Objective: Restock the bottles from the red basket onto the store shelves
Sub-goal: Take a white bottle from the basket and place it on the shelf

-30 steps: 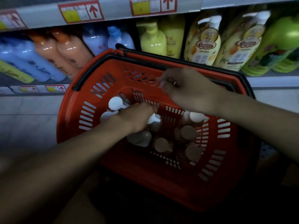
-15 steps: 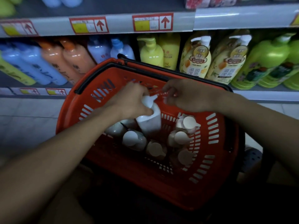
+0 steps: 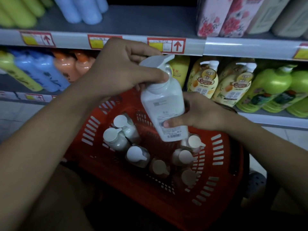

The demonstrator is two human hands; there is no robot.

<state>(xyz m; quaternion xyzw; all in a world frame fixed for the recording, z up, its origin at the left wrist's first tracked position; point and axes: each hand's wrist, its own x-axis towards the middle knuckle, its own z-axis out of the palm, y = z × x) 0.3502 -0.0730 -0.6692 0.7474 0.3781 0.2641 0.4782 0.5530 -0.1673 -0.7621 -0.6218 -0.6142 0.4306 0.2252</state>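
Note:
A white pump bottle hangs tilted above the red basket, label side toward me. My left hand grips its neck just under the pump head. My right hand holds its lower body, thumb across the label. Inside the basket stand several more white and beige pump bottles, seen from above. The basket's far rim is hidden behind my hands.
The lower shelf holds yellow pump bottles, green bottles, orange bottles and blue bottles. The upper shelf edge carries red price tags. Above it are floral packs and blue bottles.
My left hand has lifted the white bottle up out of the basket. My right hand left the basket rim and took hold of the bottle's lower body. The view tilted upward.

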